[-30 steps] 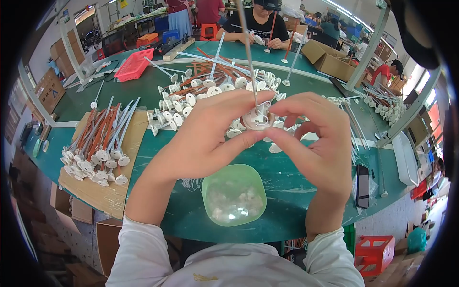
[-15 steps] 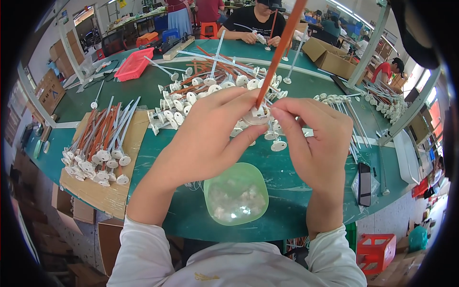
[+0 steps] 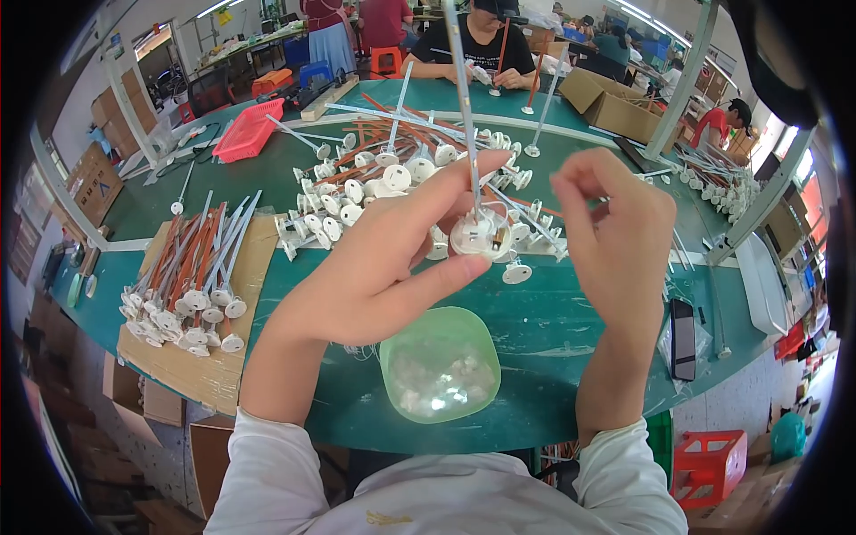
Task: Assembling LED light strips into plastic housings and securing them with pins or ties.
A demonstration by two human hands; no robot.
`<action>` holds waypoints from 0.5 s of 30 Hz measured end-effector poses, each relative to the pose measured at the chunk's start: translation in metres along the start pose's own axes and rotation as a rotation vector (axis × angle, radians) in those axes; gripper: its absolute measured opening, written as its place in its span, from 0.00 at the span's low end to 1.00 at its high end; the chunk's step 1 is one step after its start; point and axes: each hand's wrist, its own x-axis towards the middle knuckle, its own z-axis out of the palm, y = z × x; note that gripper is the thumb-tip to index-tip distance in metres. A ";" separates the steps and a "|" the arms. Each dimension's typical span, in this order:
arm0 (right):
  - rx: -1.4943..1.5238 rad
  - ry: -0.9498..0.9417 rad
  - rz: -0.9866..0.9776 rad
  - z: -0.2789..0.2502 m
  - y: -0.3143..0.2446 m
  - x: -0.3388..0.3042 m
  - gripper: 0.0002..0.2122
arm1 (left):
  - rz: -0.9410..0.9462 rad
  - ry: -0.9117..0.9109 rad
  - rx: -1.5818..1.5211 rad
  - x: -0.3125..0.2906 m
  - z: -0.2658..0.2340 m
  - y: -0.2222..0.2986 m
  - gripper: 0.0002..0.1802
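My left hand (image 3: 374, 263) pinches a round white base (image 3: 471, 234) between thumb and fingers. A narrow strip (image 3: 465, 85), pale with small dots along it, rises upright from this base. My right hand (image 3: 624, 236) is raised to the right, apart from the base, with thumb and forefinger closed; anything between them is too small to make out. Just beyond my hands lies a heap of similar strips with round white bases (image 3: 397, 176), some pale, some orange-brown. Below my hands stands a translucent green bowl (image 3: 392, 357) with small whitish pieces inside.
At left, more strips with bases (image 3: 183, 308) lie on a cardboard sheet (image 3: 234, 357). A dark phone (image 3: 683, 339) rests at the right edge. Farther off are a red basket (image 3: 250, 129), an open carton (image 3: 606, 102), metal posts (image 3: 682, 80) and a co-worker (image 3: 477, 45) across the table.
The held strip has turned from its orange-brown face to its pale dotted face. My right hand has moved off the base to the right. My left hand still holds the base.
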 end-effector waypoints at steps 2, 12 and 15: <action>-0.008 0.042 -0.058 0.002 0.000 0.000 0.05 | -0.142 -0.077 -0.109 -0.002 -0.003 0.000 0.41; 0.513 -0.177 -0.024 -0.011 -0.022 -0.004 0.07 | -0.085 -0.188 -0.233 -0.001 -0.004 -0.003 0.43; 0.475 -0.179 -0.104 -0.012 -0.023 -0.004 0.08 | -0.080 -0.209 -0.188 0.000 -0.003 -0.003 0.43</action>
